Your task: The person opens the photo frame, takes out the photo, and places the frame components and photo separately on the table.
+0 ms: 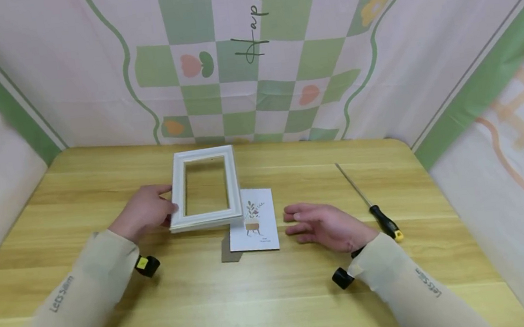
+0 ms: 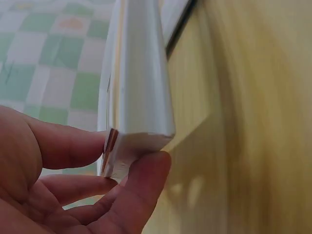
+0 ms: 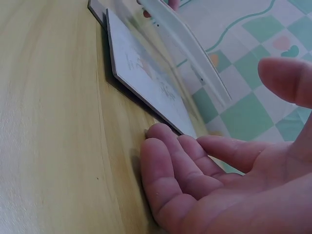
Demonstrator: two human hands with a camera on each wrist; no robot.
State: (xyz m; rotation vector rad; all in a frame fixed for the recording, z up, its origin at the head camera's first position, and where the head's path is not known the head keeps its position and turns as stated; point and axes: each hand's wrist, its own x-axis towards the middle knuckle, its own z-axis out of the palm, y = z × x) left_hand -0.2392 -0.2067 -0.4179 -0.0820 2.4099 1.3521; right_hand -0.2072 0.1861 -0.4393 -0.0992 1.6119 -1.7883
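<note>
My left hand (image 1: 148, 211) pinches the left side of a white picture frame (image 1: 233, 183) and holds it raised above the table. In the left wrist view the thumb and fingers grip a corner of the frame (image 2: 141, 87). Partly under the frame's lower right corner lies a white card (image 1: 253, 240) printed with a potted plant. The right wrist view shows the card (image 3: 141, 68) raised slightly at its edge. A grey-brown piece (image 1: 230, 251) shows from beneath it. Right of the card, my right hand (image 1: 322, 224) holds nothing, its fingers loosely bent and apart from the card.
A screwdriver (image 1: 382, 220) with a black and yellow handle lies right of my right hand, its shaft pointing away. The wooden table (image 1: 202, 316) ends at a patterned cloth (image 1: 277, 86) at the back. More cloth hangs at both sides.
</note>
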